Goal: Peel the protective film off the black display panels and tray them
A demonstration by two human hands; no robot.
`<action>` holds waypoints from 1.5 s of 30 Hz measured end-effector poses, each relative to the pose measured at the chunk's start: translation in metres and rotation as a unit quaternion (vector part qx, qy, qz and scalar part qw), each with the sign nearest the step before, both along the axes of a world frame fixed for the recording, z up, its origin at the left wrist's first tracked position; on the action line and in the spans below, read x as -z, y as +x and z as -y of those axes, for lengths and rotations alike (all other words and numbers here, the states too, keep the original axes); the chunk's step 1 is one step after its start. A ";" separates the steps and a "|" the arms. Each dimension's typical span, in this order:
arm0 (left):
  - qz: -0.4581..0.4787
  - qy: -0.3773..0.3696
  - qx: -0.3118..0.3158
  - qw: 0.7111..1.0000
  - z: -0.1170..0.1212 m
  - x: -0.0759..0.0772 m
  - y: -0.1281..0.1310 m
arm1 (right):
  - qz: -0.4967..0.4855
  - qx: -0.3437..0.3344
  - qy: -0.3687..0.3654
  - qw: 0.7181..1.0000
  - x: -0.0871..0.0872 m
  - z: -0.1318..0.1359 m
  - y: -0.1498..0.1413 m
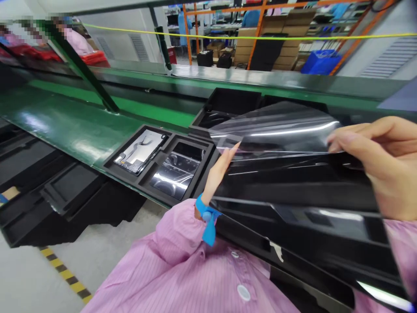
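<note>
My right hand (381, 161) pinches the edge of a clear plastic film (276, 128) that lifts off a long glossy black panel (293, 195). The panel lies tilted across my lap and chest. My left hand (220, 171) holds the panel's left end, fingers pointing up along its edge by the film's near corner. A blue strap (206, 219) circles my left wrist over a pink striped sleeve (169, 256).
A black tray (143, 174) with two screen-like parts sits on the green conveyor (65, 126). Another black tray (224, 108) lies behind the film. Stacked black trays (48, 200) stand low on the left. Orange racks with cartons (280, 39) fill the background.
</note>
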State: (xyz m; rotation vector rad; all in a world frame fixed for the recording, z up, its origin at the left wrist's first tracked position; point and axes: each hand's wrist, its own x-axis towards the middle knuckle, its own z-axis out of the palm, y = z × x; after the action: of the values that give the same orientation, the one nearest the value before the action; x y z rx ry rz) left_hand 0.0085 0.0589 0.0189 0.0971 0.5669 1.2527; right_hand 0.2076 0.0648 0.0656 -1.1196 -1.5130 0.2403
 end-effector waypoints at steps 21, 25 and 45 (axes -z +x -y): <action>-0.145 -0.007 0.040 0.989 -0.002 0.026 0.006 | 0.034 0.004 -0.015 0.999 0.003 0.013 -0.007; -0.147 -0.008 0.015 0.989 -0.003 0.031 0.007 | 0.038 0.004 -0.029 0.999 0.004 0.012 -0.005; -0.141 -0.003 0.073 0.987 -0.009 0.038 0.007 | 0.053 0.014 -0.007 0.998 0.001 0.024 -0.010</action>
State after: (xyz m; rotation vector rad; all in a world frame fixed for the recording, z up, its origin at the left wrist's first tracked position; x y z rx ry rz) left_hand 0.0152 0.0675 -0.0195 0.3096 0.7946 1.1004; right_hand 0.1975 0.0408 0.0643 -1.1800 -1.5895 0.1752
